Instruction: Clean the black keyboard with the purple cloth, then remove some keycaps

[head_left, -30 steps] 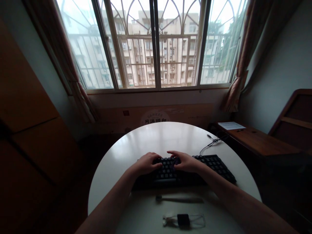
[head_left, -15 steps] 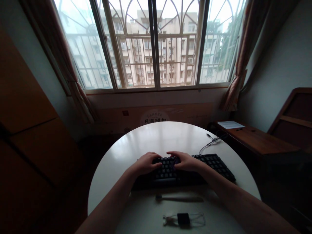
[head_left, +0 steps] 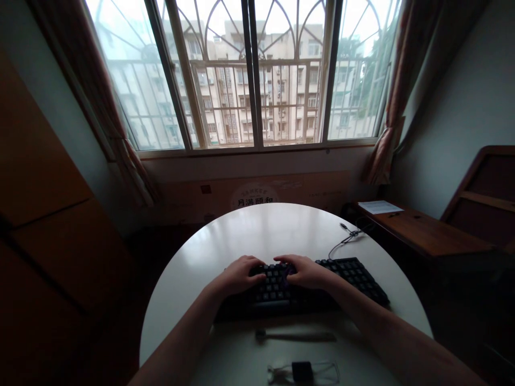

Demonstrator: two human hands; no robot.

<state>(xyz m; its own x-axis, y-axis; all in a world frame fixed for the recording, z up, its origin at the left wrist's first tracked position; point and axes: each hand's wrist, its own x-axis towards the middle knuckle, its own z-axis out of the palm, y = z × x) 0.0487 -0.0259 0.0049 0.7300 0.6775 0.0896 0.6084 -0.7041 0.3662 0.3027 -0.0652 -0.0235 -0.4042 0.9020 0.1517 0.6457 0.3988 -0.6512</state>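
A black keyboard [head_left: 354, 276] lies across the round white table [head_left: 273, 228]. My left hand [head_left: 237, 276] rests on its left part, fingers spread loosely over the keys and holding nothing. My right hand [head_left: 308, 271] sits just right of it, over the middle keys. Its fingers and thumb are bent together around a small purplish thing that I cannot make out. The two hands almost touch. The keyboard's cable [head_left: 346, 238] runs off to the back right.
A thin dark brush-like tool [head_left: 295, 336] lies on the table in front of the keyboard. Nearer me is a clear bag with a small black item [head_left: 302, 370]. A wooden side table with a paper [head_left: 380, 207] stands at the right, and a barred window is behind.
Both hands stay on the keyboard with hardly any movement. The view has tilted a little, so the table sits slightly lower in the picture.
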